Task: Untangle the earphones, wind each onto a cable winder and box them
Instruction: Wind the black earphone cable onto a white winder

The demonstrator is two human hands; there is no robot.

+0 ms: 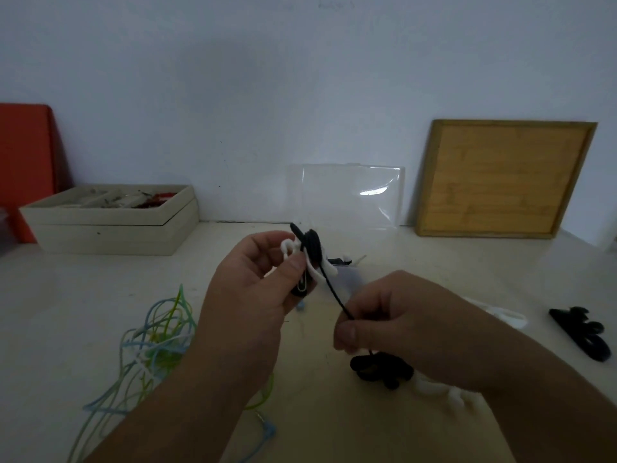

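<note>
My left hand (257, 279) holds a white cable winder (314, 267) above the table, with black earphone cable (312, 243) wrapped round its top. A stretch of that black cable (335, 295) runs down to my right hand (384, 315), which pinches it between thumb and fingers. Below my right hand a black bundle (380, 367) lies on the table beside a white winder (440, 392). A tangle of blue, green and white earphone cables (157, 339) lies at the left. A black winder (581, 332) sits at the right.
A clear plastic box (347, 195) leans against the wall at the back centre. An open cream box (113, 218) with small items stands at the back left, next to an orange board (26, 155). A wooden tray (504, 178) leans on the wall at the right.
</note>
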